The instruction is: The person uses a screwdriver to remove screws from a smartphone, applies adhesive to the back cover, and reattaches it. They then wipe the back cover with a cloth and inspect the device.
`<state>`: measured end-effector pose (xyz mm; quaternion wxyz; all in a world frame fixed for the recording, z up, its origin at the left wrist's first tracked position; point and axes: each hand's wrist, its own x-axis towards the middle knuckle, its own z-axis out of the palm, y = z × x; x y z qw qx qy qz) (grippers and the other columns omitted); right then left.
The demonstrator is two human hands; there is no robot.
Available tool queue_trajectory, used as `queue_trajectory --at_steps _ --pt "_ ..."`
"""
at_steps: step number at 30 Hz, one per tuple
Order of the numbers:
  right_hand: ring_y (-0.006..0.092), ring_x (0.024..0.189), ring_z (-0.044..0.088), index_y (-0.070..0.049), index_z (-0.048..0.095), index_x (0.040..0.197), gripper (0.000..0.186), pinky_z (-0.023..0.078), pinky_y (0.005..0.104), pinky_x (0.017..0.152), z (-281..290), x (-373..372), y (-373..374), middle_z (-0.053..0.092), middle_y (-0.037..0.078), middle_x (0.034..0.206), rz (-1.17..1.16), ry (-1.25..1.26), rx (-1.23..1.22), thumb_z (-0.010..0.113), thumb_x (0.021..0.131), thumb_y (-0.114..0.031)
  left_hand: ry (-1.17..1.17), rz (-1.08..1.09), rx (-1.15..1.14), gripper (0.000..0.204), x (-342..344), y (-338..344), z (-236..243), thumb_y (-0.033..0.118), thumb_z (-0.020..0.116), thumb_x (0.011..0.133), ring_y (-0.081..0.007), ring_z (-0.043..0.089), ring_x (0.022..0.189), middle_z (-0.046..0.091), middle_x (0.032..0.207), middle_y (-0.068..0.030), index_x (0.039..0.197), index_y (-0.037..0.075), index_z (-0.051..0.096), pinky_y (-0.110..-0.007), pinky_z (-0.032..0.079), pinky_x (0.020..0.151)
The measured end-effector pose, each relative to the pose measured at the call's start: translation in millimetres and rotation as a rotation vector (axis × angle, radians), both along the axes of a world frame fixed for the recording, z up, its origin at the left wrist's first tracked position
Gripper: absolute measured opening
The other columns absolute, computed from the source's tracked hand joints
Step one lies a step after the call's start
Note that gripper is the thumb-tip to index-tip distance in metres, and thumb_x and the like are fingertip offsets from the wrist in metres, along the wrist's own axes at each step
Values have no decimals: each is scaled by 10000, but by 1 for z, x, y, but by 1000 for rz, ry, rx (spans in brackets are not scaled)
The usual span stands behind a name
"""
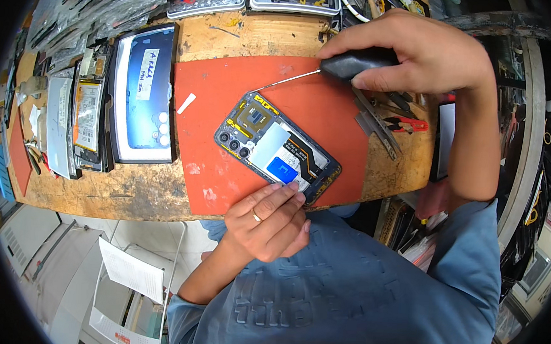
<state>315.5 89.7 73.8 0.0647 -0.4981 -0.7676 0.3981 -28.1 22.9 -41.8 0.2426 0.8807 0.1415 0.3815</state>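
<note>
An opened smartphone lies slanted on an orange-red mat, its back cover off, showing the battery, a dark ribbon cable and camera rings. The fingers of my left hand, pressed together, grip its near edge beside a blue sticker on the battery. My right hand is wrapped round the black handle of a screwdriver. Its thin metal shaft slants down to the phone's far corner, where the tip appears to touch the frame. A narrow white strip lies on the mat to the left.
On the left of the wooden bench are a phone-sized screen with a label and another opened phone. Plastic-wrapped parts and trays line the back. Tweezers and a red-handled tool lie right.
</note>
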Motion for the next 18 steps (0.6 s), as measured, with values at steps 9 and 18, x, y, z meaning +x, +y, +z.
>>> queue_trajectory --at_steps 9,18 --pt "400 1030 751 -44 725 1342 420 598 437 896 6 -17 -15 781 223 1124 -68 -29 21 779 956 -200 -10 -5 9 131 1 0 0 184 727 768 -242 811 932 809 856 -74 728 82 798 -382 647 919" --pt "432 1107 719 -28 698 1404 546 577 473 918 15 -27 -4 758 219 1173 83 -198 173 801 881 -146 -19 11 44 166 2 -2 -3 210 719 772 -258 809 961 806 864 -82 723 69 792 -385 649 935"
